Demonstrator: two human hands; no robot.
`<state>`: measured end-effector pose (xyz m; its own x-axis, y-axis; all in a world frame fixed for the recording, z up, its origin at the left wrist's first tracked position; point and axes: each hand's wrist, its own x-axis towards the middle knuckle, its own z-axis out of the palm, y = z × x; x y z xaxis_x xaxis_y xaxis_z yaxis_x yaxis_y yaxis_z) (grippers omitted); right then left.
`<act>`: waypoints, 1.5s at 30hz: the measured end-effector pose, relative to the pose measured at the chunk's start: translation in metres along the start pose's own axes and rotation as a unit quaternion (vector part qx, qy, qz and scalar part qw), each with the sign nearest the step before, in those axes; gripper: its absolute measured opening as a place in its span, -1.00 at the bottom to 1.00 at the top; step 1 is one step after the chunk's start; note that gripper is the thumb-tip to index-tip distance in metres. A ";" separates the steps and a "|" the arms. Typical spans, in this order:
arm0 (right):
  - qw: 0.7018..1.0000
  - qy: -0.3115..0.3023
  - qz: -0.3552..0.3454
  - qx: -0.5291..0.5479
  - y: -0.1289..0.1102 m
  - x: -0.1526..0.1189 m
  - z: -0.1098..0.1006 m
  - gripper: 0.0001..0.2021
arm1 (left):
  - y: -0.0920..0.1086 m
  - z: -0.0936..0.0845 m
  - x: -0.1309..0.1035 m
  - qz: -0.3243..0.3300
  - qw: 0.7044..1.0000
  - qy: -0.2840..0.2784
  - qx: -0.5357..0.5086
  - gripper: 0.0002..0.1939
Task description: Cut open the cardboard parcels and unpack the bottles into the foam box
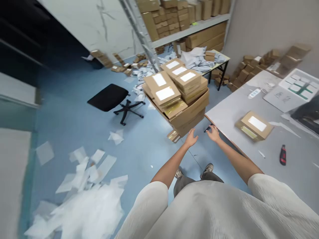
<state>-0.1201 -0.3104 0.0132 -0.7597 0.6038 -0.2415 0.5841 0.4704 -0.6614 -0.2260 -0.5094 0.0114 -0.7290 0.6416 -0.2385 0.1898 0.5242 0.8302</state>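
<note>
Both my hands reach forward in the middle of the head view, apart from each other. My left hand [191,138] is empty, its fingers spread, just in front of a large open carton [194,114]. Stacked inside and above the carton's rim are several brown boxes with white labels [165,93]. My right hand [213,133] is also empty with fingers apart, beside the near corner of the grey table [261,169]. A small taped box [173,136] lies on the floor beside the carton.
On the table are a labelled box [256,125], a red and black cutter [282,155] and a white bin [286,96]. A black chair [108,97] stands left. Paper sheets [87,205] litter the floor. Behind are loaded shelves [191,30] and a small table [225,58].
</note>
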 end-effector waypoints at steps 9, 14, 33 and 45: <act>0.991 -0.097 -0.073 -0.055 -0.102 -0.044 0.152 -0.44 | -0.140 -0.120 -0.082 -0.046 0.995 0.078 -0.047 -0.32; 0.984 -0.132 -0.092 -0.080 -0.136 -0.063 0.222 -0.46 | -0.207 -0.162 -0.114 -0.082 0.990 0.100 -0.048 -0.32; 0.952 -0.202 -0.158 -0.170 -0.001 0.083 0.503 -0.46 | -0.520 -0.062 0.009 -0.143 0.983 0.114 0.004 -0.09; 0.947 -0.131 -0.253 -0.151 0.086 0.182 0.622 -0.45 | -0.638 -0.011 0.176 -0.109 0.979 0.067 0.159 0.30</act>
<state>-0.3860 -0.5601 -0.5297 -0.9858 0.0908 -0.1413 0.1516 0.8434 -0.5155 -0.4827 -0.7367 -0.5550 -0.8504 0.4271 -0.3074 0.1991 0.8019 0.5633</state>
